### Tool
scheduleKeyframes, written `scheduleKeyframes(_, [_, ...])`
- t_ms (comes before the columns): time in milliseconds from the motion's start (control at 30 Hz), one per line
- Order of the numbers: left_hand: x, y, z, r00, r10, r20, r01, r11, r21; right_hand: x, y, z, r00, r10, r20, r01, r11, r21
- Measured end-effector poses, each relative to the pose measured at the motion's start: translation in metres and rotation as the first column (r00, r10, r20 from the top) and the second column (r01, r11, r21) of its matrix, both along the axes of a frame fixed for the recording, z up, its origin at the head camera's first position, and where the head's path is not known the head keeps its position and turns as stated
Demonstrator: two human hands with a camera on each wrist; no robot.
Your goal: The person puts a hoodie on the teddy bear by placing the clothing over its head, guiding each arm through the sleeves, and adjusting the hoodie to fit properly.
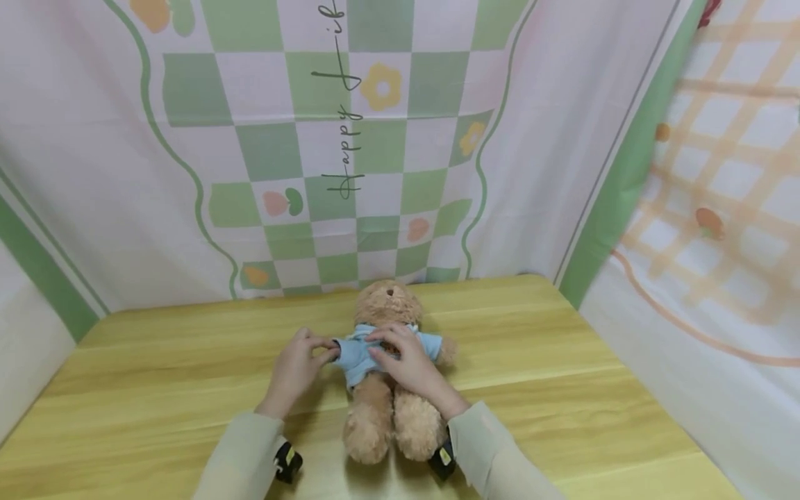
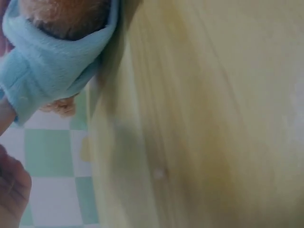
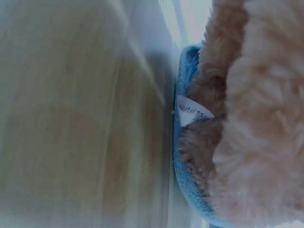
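Note:
A light-brown teddy bear [image 1: 389, 305] lies on its back on the table, head toward the curtain. It wears a light blue shirt [image 1: 356, 357], also close up in the left wrist view. My left hand [image 1: 298, 368] pinches the cuff of the shirt's left-side sleeve [image 2: 23, 88]; no bear paw shows out of that sleeve. On the bear's chest rests my right hand [image 1: 409, 361], thumb and forefinger apart over a dark patch on the shirt. The other furry paw [image 1: 447, 352] sticks out of its sleeve. In the right wrist view, a white tag [image 3: 192, 111] shows under the shirt hem.
The wood-grain table [image 1: 556, 389] spreads around the bear. Behind it hangs a green-and-white checked curtain [image 1: 325, 153], with an orange-checked cloth [image 1: 719, 173] at the right. Black wrist devices [image 1: 287, 462] sit at both cuffs.

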State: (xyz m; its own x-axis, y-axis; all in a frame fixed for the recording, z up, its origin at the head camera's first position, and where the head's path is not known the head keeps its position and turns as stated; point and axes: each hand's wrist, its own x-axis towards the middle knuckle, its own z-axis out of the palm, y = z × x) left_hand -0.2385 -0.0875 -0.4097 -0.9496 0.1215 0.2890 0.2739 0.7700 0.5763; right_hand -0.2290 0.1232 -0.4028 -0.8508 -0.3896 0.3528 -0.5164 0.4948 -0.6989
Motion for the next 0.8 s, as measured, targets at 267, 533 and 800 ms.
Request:
scheduleKeyframes(267, [0.001,0.001,0.006,0.995,-0.091,0.031,0.095,0.988,-0.121,-0.004,-0.001,0.002,0.999,-0.030,0.043,0.028,0.999,0.031])
scheduleKeyframes(533, [0.006,0.006,0.001,0.988,-0.046,-0.150,0.032,0.995,-0.096,-0.007,-0.008,0.004,0.997,-0.079,0.010,0.077,0.993,0.092])
scheduleKeyframes(800, [0.012,0.010,-0.004,0.945,-0.057,-0.322,0.005,0.987,-0.160,-0.005,-0.012,0.002,0.997,-0.080,-0.018,0.082,0.983,0.165])
